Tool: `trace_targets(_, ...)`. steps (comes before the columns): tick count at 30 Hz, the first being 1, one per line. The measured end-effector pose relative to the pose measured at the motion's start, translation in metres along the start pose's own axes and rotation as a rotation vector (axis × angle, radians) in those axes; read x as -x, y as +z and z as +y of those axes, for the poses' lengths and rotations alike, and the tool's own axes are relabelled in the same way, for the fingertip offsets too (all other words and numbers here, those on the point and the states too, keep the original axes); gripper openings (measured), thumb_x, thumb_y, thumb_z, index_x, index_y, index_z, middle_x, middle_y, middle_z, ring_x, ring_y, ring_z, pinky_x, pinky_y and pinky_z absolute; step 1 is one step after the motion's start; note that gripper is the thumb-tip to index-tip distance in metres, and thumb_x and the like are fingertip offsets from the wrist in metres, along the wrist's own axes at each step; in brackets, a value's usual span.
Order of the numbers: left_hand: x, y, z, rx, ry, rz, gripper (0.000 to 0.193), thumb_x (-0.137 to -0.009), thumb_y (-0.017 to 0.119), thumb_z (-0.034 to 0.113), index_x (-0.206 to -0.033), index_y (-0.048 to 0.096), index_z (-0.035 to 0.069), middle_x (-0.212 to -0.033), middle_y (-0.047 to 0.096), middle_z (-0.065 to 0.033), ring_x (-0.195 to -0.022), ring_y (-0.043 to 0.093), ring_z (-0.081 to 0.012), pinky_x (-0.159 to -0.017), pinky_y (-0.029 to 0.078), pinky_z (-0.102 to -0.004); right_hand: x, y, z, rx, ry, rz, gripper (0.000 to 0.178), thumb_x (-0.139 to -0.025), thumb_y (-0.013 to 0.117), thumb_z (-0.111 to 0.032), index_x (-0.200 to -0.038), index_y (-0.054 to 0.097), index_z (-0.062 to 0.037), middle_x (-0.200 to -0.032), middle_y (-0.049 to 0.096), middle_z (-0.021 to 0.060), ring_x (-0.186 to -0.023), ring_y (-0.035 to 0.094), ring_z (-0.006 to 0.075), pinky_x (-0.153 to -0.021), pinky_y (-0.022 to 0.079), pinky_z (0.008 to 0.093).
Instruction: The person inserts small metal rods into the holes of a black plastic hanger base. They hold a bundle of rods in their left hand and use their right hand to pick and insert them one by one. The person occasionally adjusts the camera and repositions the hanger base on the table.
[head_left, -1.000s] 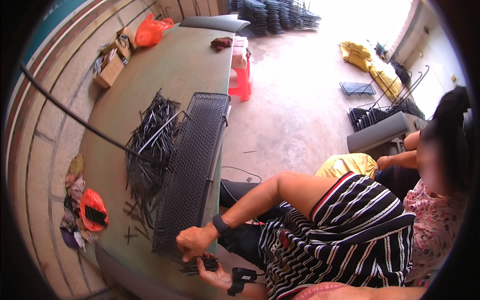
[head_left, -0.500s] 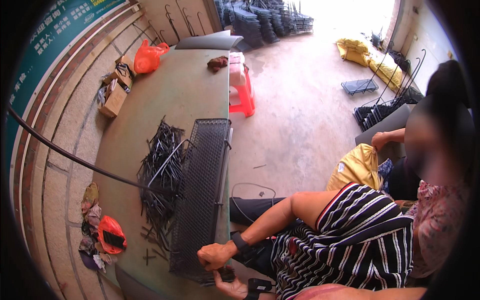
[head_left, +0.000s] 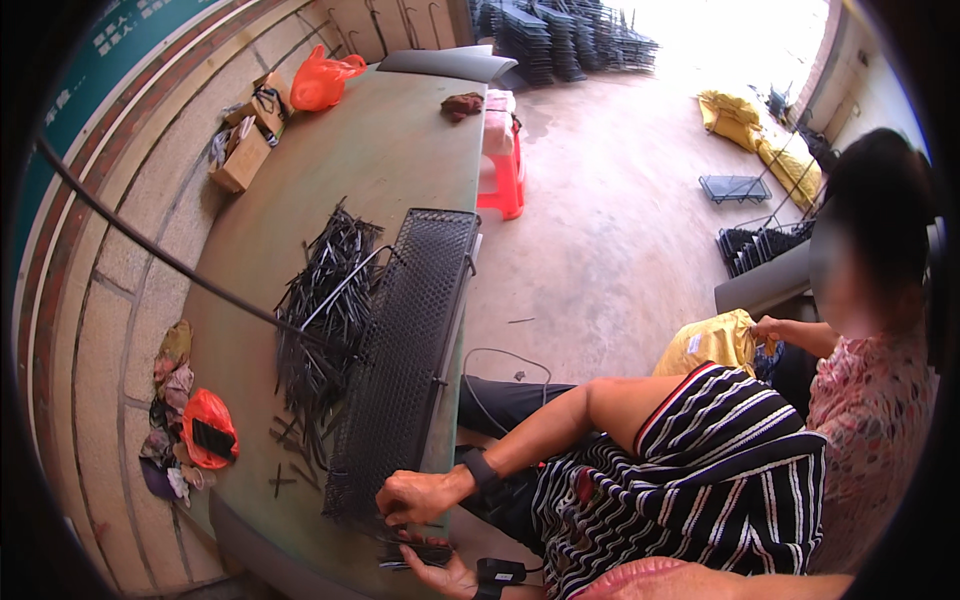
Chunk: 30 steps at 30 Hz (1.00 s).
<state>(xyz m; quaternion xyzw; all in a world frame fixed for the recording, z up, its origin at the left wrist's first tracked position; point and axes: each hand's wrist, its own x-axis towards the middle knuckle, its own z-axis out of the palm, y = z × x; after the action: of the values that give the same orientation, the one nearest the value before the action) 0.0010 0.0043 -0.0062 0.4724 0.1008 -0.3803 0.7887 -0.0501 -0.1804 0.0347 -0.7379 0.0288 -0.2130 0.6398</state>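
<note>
A long black metal mesh rack (head_left: 405, 340) lies along the table's right edge, with a bent rod rising from its side. Just past its near end, my left hand (head_left: 442, 574) is closed around a small bundle of thin black strips (head_left: 428, 552). Above that bundle is my right hand (head_left: 422, 497), fingers curled and pinched together at the rack's near corner; what they pinch is too small to make out. A loose heap of black strips (head_left: 322, 300) rests against the rack's left side, and a few crossed pieces (head_left: 278, 483) lie nearer me.
A thin dark rod (head_left: 160, 252) slants across the view at left. On the table (head_left: 400, 150) are an orange bag (head_left: 322, 80) and a brown rag (head_left: 462, 107). Another red bag (head_left: 208, 430) sits near the wall. At right, a co-worker holds a yellow sack (head_left: 705, 345). A red stool (head_left: 508, 185) stands behind.
The view has shifted a little. My hands have moved slightly leftward past the rack's near end, and the bundle in my left hand shows more. The co-worker's arm has moved lower.
</note>
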Motion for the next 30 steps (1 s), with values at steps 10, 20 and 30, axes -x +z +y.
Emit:
trace_targets(10, 0.012, -0.017, -0.003, 0.077, -0.057, -0.086, 0.038, -0.084, 0.062, 0.026, -0.118, 0.052, 0.014, -0.09, 0.057, 0.0052, -0.073, 0.054, -0.0103, -0.062, 0.043, -0.0222, -0.005, 0.004, -0.01, -0.013, 0.08, -0.084, 0.017, -0.079, 0.061, -0.014, -0.08, 0.058, 0.0024, -0.065, 0.058, 0.015, -0.062, 0.059, 0.0283, -0.055, 0.044, 0.0364)
trace_targets(20, 0.028, 0.006, 0.003, 0.133, -0.081, 0.028, 0.034, -0.086, 0.056, 0.02, -0.12, 0.055, 0.015, -0.089, 0.062, 0.0018, -0.072, 0.055, -0.0113, -0.066, 0.048, -0.0257, -0.002, 0.008, -0.01, -0.124, 0.085, -0.066, 0.018, -0.079, 0.06, -0.012, -0.078, 0.057, 0.005, -0.063, 0.058, 0.0142, -0.059, 0.06, 0.0251, -0.054, 0.046, 0.0352)
trace_targets(30, 0.026, -0.005, -0.001, 0.1, 0.02, 0.239, 0.028, -0.082, 0.06, 0.005, -0.109, 0.059, 0.008, -0.1, 0.059, -0.003, -0.076, 0.054, -0.0127, -0.061, 0.045, -0.022, -0.011, 0.001, -0.006, -0.052, -0.043, -0.039, 0.017, -0.077, 0.062, -0.014, -0.078, 0.058, 0.0024, -0.067, 0.056, 0.0195, -0.06, 0.056, 0.0318, -0.055, 0.043, 0.0385)
